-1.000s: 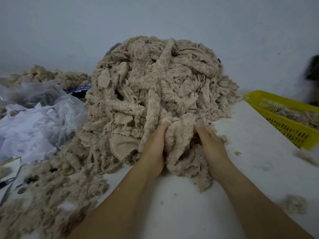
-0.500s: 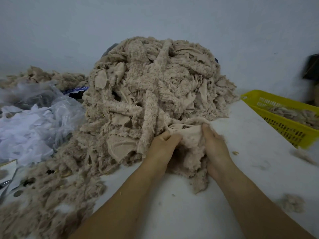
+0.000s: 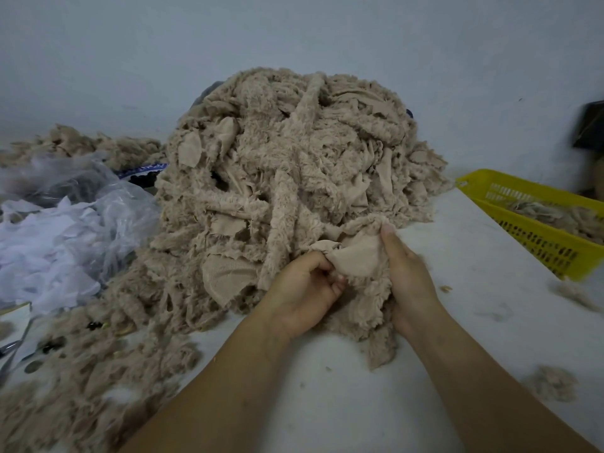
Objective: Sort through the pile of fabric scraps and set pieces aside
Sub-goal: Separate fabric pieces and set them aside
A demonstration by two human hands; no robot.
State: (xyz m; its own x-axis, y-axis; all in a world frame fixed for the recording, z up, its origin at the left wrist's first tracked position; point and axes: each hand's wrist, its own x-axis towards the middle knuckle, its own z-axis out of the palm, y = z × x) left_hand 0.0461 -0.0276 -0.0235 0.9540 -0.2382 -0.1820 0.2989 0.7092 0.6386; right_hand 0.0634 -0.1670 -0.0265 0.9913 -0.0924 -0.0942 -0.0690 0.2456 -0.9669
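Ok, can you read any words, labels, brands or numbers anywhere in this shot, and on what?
No text here can be read.
Blue-and-white strip at the left edge of the pile of scraps: may bear print, too blurred to read.
Yellow basket: no label shows.
Fabric scrap gripped by the left hand and the right hand: no tag or print shows.
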